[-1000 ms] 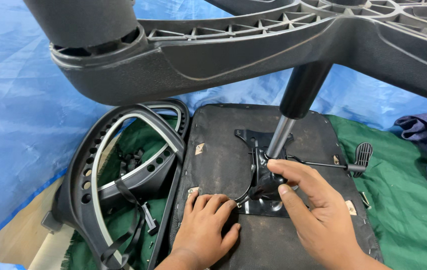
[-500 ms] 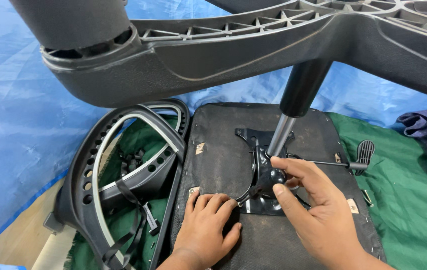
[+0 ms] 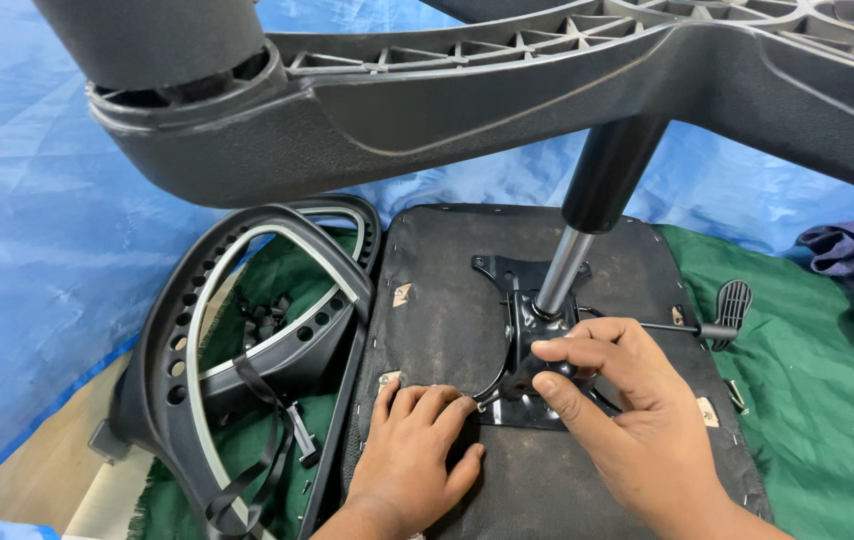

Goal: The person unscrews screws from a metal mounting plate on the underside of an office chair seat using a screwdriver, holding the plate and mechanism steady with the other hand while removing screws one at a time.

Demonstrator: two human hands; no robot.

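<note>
Upturned office chair seat (image 3: 447, 300) lies underside up on a green cloth (image 3: 807, 400), over a blue tarpaulin (image 3: 37, 250). Black metal tilt mechanism (image 3: 525, 345) sits bolted at the seat's centre; gas lift column (image 3: 587, 220) rises from it to the five-star base (image 3: 467, 90) overhead.

Left hand (image 3: 415, 450): flat, palm down on the seat, fingers spread, holding nothing; fingertips just beside the mechanism plate's lower left corner.

Right hand (image 3: 627, 420): thumb and forefinger pinched on the mechanism's lower right part; what is pinched cannot be made out.

Height lever (image 3: 717, 318) sticks out to the right. Black backrest frame (image 3: 247, 350) lies touching the seat's left edge.
</note>
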